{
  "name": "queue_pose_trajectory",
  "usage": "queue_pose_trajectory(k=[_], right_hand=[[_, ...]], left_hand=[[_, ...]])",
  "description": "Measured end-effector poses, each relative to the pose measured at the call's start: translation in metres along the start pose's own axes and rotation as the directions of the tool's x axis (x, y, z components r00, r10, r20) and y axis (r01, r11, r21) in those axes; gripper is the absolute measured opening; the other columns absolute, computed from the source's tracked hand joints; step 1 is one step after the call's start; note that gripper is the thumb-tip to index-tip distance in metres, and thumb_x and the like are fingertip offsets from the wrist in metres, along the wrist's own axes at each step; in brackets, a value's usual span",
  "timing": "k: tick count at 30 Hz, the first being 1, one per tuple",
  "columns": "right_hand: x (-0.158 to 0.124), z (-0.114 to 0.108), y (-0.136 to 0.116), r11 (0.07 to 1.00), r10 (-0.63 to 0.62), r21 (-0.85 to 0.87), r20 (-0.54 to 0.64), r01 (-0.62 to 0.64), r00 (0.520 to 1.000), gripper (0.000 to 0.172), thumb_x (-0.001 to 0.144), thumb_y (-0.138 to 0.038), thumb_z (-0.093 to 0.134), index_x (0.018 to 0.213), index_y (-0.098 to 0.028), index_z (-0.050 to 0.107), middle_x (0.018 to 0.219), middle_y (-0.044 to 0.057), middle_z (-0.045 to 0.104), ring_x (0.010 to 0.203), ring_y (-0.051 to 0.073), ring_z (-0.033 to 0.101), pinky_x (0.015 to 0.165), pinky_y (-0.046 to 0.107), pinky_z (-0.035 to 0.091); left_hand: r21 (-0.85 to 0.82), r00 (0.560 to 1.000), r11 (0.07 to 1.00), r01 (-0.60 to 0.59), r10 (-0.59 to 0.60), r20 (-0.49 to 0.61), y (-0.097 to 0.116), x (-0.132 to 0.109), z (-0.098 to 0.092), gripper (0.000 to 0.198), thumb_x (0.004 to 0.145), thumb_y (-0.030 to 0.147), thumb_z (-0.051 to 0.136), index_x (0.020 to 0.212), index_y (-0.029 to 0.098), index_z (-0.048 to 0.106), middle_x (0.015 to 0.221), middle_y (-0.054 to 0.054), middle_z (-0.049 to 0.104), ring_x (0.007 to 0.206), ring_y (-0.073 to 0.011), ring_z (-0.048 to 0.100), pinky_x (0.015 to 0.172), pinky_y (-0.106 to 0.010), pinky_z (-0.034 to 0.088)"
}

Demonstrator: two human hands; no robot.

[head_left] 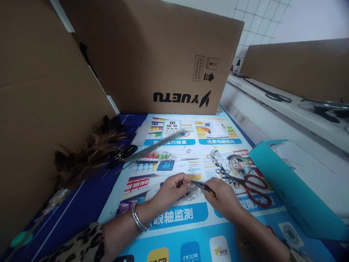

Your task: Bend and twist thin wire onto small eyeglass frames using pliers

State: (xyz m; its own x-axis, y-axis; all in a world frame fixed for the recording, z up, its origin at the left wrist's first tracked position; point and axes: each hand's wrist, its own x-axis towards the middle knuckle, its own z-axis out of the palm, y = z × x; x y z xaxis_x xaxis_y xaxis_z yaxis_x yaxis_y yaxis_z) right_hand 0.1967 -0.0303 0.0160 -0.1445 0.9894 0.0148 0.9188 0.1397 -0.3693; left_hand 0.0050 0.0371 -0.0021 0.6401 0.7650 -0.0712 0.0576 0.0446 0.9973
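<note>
My left hand (171,191) is closed in a pinch on a small bent wire piece (191,194) just above the printed poster (191,225). My right hand (222,198) is wrapped round small pliers (203,186) with yellow-and-black handles. The pliers' tips meet the wire at my left fingertips. A silver bangle sits on my left wrist. A bundle of straight thin wires (155,149) lies on the poster to the upper left. Several finished small wire loops (218,160) lie scattered beyond my hands.
Red-handled scissors (253,187) lie right of my right hand. A teal folder (289,189) leans at the right. A feather duster (87,156) rests at the left. Cardboard boxes (152,54) wall the back and left. A white counter (286,105) runs along the right.
</note>
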Motion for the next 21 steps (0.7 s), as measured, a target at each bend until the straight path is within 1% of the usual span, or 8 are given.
queue_pose_trajectory(k=[6, 12, 21], right_hand=[[0.0004, 0.001, 0.0007, 1.0, -0.006, 0.001, -0.006, 0.006, 1.0, 0.014, 0.085, -0.029, 0.043, 0.08, -0.019, 0.051, 0.081, 0.002, 0.052, 0.075, 0.014, 0.049, 0.061, 0.022, 0.034], [0.0006, 0.0019, 0.0003, 1.0, -0.013, -0.012, -0.001, 0.013, 1.0, 0.015, 0.085, -0.03, 0.043, 0.08, -0.019, 0.051, 0.08, 0.002, 0.051, 0.073, 0.013, 0.048, 0.059, 0.021, 0.033], [-0.0001, 0.0021, -0.0003, 0.999, -0.029, -0.042, -0.022, 0.028, 0.999, 0.014, 0.085, -0.03, 0.043, 0.081, -0.019, 0.051, 0.082, 0.003, 0.052, 0.074, 0.014, 0.048, 0.061, 0.022, 0.034]], left_hand=[[0.011, 1.0, 1.0, 0.011, -0.011, -0.009, 0.0002, 0.0004, 0.0004, 0.015, 0.079, 0.029, 0.052, 0.075, 0.015, 0.051, 0.06, 0.004, 0.046, 0.053, -0.0081, 0.041, 0.05, -0.019, 0.032], [0.013, 1.0, 1.0, -0.002, 0.002, 0.006, 0.0009, 0.0, -0.0002, 0.014, 0.08, 0.028, 0.051, 0.076, 0.015, 0.051, 0.06, 0.003, 0.047, 0.054, -0.0081, 0.041, 0.051, -0.019, 0.032], [0.032, 1.0, 0.999, -0.005, 0.005, -0.015, 0.0011, 0.0003, 0.0, 0.016, 0.079, 0.03, 0.052, 0.075, 0.014, 0.052, 0.06, 0.003, 0.048, 0.054, -0.0085, 0.042, 0.051, -0.019, 0.032]])
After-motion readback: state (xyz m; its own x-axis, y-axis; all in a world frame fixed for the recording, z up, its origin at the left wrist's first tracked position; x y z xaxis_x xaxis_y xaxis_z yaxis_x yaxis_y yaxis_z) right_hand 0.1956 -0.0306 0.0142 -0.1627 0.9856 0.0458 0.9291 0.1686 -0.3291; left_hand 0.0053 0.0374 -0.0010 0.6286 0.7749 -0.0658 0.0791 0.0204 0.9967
